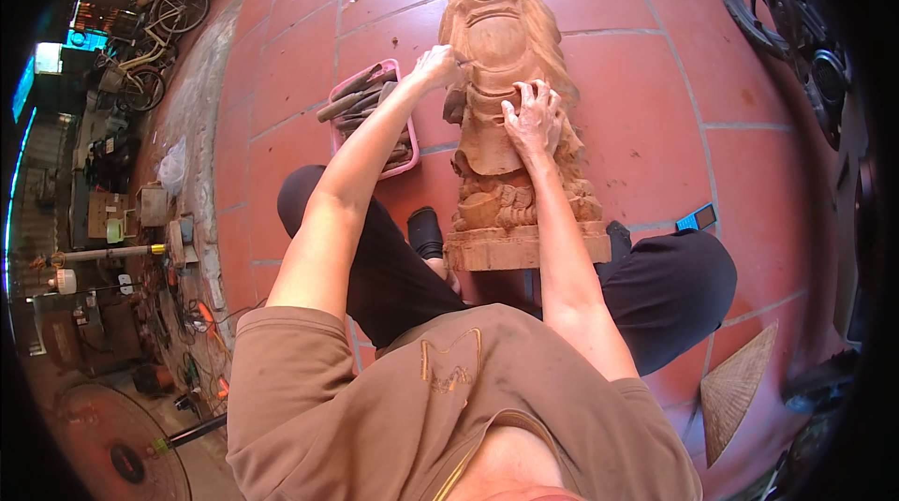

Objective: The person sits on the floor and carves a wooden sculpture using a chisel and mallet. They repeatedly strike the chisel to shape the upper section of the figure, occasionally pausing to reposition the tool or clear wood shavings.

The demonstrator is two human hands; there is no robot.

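Observation:
A carved wooden statue (496,42) of a robed figure lies lengthwise on the floor before me, its square base nearest my body. My left hand (435,68) is closed at the statue's upper left side; a small dark tip shows by the fingers, but what they hold is too small to make out. On the middle of the carving rests my right hand (536,117), fingers spread and bent over the wood. Left of the statue, a pink plastic basket (405,167) holds several tools with long handles (348,108); my left forearm partly covers it.
Red tiles (637,117) pave the floor. A blue phone (696,218) lies beside my right knee, with a conical hat (738,395) farther back. Motorbike parts (796,23) stand far right. Along the left are bicycles (178,7), cluttered tools and a fan (122,454).

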